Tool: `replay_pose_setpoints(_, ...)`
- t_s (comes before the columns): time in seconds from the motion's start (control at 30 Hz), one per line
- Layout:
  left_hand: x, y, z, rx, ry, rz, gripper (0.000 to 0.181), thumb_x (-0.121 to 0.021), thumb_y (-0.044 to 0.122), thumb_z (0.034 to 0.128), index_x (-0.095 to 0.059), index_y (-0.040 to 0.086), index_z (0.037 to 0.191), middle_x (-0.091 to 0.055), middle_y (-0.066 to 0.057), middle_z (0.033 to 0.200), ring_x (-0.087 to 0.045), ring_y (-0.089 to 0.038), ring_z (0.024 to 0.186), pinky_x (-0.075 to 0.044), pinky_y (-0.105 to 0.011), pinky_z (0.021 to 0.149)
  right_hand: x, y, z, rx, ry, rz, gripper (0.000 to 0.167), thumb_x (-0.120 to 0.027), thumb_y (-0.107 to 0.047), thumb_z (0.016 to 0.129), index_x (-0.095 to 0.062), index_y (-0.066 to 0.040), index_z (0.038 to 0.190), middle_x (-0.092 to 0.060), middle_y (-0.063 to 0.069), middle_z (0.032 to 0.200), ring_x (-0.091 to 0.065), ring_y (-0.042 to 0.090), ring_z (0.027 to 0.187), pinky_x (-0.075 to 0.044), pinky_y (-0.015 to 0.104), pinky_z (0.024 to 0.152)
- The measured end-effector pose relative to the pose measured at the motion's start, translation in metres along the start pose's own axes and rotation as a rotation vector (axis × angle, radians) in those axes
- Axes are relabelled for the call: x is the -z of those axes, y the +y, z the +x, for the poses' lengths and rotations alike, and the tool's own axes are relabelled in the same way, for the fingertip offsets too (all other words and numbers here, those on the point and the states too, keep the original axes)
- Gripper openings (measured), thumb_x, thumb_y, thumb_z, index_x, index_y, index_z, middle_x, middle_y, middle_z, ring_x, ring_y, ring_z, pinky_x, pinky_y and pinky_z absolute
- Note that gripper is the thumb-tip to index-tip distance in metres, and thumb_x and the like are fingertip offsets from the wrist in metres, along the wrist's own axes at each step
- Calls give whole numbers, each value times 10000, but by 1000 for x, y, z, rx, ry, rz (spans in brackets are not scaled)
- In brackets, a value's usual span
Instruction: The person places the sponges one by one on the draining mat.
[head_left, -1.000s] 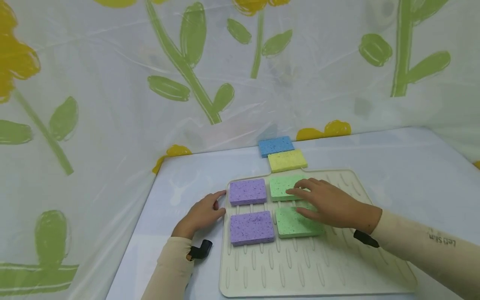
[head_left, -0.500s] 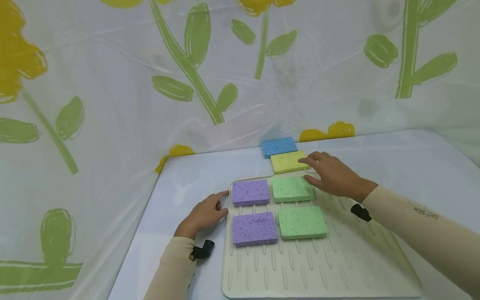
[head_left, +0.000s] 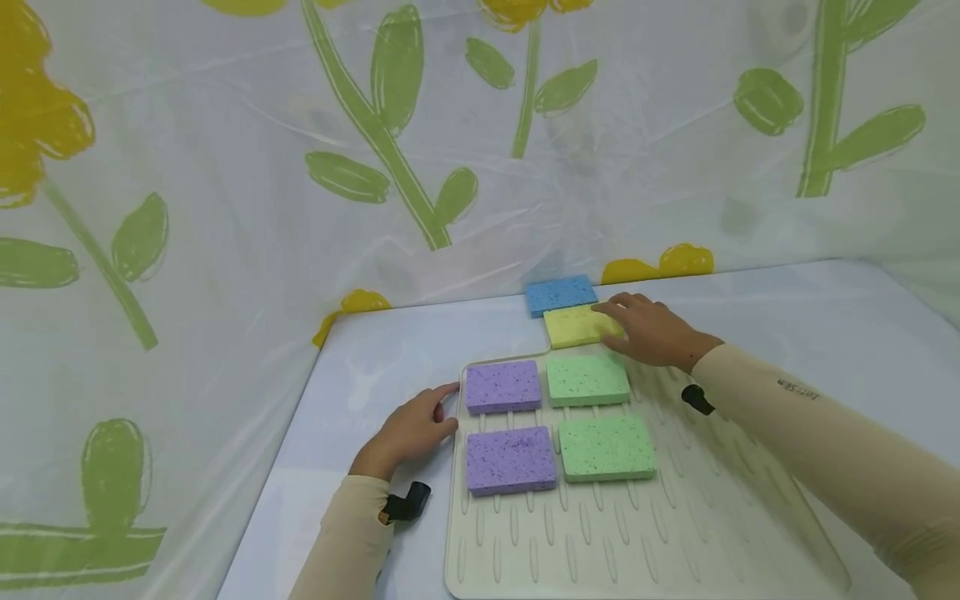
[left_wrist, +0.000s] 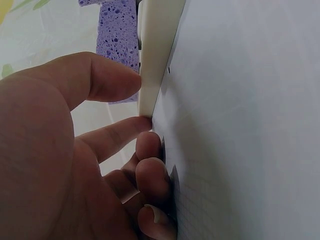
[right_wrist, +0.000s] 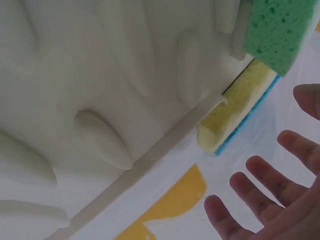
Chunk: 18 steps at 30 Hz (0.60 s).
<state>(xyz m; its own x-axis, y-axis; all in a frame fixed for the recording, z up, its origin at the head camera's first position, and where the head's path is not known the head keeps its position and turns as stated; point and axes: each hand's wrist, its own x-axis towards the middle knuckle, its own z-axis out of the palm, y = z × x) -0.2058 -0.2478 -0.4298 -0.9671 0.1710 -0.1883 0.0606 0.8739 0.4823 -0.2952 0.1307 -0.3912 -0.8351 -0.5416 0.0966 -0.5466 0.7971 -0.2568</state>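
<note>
My left hand [head_left: 405, 429] rests at the left edge of a cream ridged drying mat [head_left: 540, 575]. Its thumb and index fingertip touch the rim in the left wrist view. At the mat's back edge, my right hand [head_left: 656, 329] reaches over the right end of a yellow sponge [head_left: 572, 326]. The right wrist view shows its fingers spread and fairly straight, with nothing held; contact with the sponge cannot be told. Two purple sponges, one behind [head_left: 502, 387] the other [head_left: 510, 461], lie on the mat beside two green sponges, likewise a back one [head_left: 587, 381] and a front one [head_left: 607, 448].
A blue sponge [head_left: 561, 296] lies behind the yellow one, against the curtain [head_left: 247, 208] printed with flowers. White covering lies over the table [head_left: 360, 367] around the mat.
My right hand has moved from over the green sponges back to the yellow sponge, uncovering both green ones. The left hand stays at the mat's edge. The head view has shifted slightly.
</note>
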Motion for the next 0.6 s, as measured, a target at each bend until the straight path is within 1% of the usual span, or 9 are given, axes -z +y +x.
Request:
replay_pose_setpoints(0.23,0,-1,0,-6,0,-7,623,-616,237,885,-478,210,1493,-520,0,870,-469,-144,726,-367,-300,625,-8,9,16,-14,-81,43,582,-590,-291,1003,-416,-68,1512,-417,256,1501,-408,485,1358,-346,687,1044)
replay_pose_setpoints(0.37,-1,-1,0,-14,2,-3,621,-617,236,885,-482,206,1490,-517,2,861,-466,-142,721,-363,-301,619,-11,10,21,-12,-116,50,604,-581,-307,1007,-387,-75,1530,-366,265,1541,-367,505,1388,-314,693,1072)
replay_pose_setpoints(0.47,-1,-2,0,-18,7,-2,618,-618,236,887,-483,206,1489,-517,4,857,-467,-141,719,-365,-301,617,-12,12,24,-9,-131,37,617,-583,-305,1008,-371,-70,1538,-334,281,1558,-344,513,1403,-312,680,1088)
replay_pose_setpoints(0.6,-1,-2,-1,-13,6,3,620,-613,239,890,-476,208,1494,-515,5,861,-466,-141,720,-367,-301,621,-13,13,26,-10,-168,49,636,-581,-303,1012,-346,-59,1550,-282,299,1578,-300,521,1425,-299,670,1106)
